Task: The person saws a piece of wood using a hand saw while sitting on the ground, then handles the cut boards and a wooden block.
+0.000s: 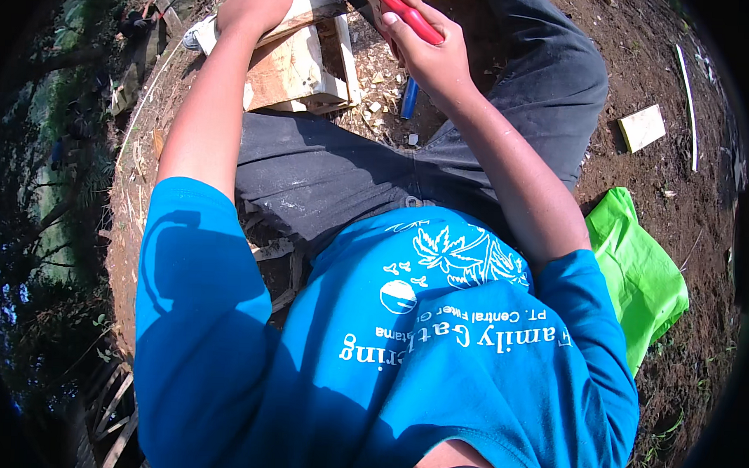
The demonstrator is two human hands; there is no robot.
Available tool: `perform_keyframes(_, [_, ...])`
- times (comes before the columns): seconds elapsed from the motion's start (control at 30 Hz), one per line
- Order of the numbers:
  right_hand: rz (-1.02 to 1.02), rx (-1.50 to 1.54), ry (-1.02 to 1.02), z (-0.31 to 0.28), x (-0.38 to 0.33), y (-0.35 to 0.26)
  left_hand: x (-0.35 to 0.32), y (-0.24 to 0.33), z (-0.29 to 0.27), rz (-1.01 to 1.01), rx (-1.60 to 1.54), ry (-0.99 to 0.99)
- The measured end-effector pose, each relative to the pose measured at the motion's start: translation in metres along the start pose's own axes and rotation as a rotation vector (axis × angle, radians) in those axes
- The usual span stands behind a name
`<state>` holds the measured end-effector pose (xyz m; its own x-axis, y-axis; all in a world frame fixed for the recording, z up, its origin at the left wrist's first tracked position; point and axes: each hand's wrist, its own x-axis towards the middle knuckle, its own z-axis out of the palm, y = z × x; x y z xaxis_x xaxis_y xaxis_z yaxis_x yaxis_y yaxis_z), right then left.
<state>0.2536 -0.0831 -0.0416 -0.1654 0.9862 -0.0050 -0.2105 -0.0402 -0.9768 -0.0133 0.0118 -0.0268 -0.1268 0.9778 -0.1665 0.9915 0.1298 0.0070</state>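
Wooden block [294, 62], pale and rough-cut, rests on a small wooden stand [334, 88] on the ground in front of the seated person's knees, near the top edge of the view. The left hand [254, 7] lies flat on top of the block with its fingers curled over the far edge, pressing on it. The right hand [426, 50] is closed tight around a red tool handle [407, 12], which runs up and left out of the picture; its working end cannot be seen. The two hands are apart, the block under the left and just to the left of the right. Wood chips [379, 102] litter the bare ground [644, 70] between stand and right knee, and a blue cylinder [409, 97] lies among them below the right hand. Open soil stretches to the right, where a small wooden offcut [642, 128], a thin white strip [688, 105] and a bright green bag [637, 272] lie well apart from the hands.
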Motion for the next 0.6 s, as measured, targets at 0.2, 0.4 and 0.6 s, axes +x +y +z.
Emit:
perform_keyframes(0.2, [0.065,-0.173,0.037,-0.001,-0.046,0.021,0.02,-0.005,0.02,-0.063,0.171,-0.074])
perform_keyframes(0.4, [0.251,-0.202,-0.02,-0.04,-0.128,-0.027,0.02,-0.002,0.016,-0.048,0.161,-0.105])
perform_keyframes(0.6, [0.293,-0.288,-0.023,-0.073,-0.164,-0.094,-0.004,0.013,-0.012,-0.087,-0.043,-0.053])
